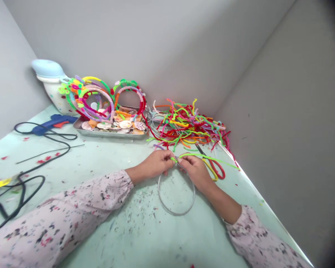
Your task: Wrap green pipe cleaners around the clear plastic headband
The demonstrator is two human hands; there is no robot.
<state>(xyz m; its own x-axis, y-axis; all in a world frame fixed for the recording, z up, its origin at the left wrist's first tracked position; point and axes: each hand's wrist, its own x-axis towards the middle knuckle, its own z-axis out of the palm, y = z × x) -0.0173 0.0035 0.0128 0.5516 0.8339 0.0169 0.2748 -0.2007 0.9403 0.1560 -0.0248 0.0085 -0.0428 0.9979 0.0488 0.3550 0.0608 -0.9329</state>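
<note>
A thin grey wire hoop [176,214] hangs below my two hands, over the table. My left hand [156,163] pinches the hoop's top, where a bit of green pipe cleaner is wrapped round it. Close beside it, my right hand [197,169] is closed on the bright green pipe cleaner [222,160], whose long free end stretches out to the right. The fingertips of both hands nearly meet at the wrapped spot and partly hide it. Scissors [218,169] with red and yellow handles lie just beyond my right hand.
A heap of colourful pipe cleaners [190,126] lies at the back. Left of it, a metal tray [111,134] holds shells and wrapped headbands [96,100]. A blue glue gun [53,123], a black cord [64,141] and a white bin [56,93] with a blue lid are at the left. Grey walls enclose the table.
</note>
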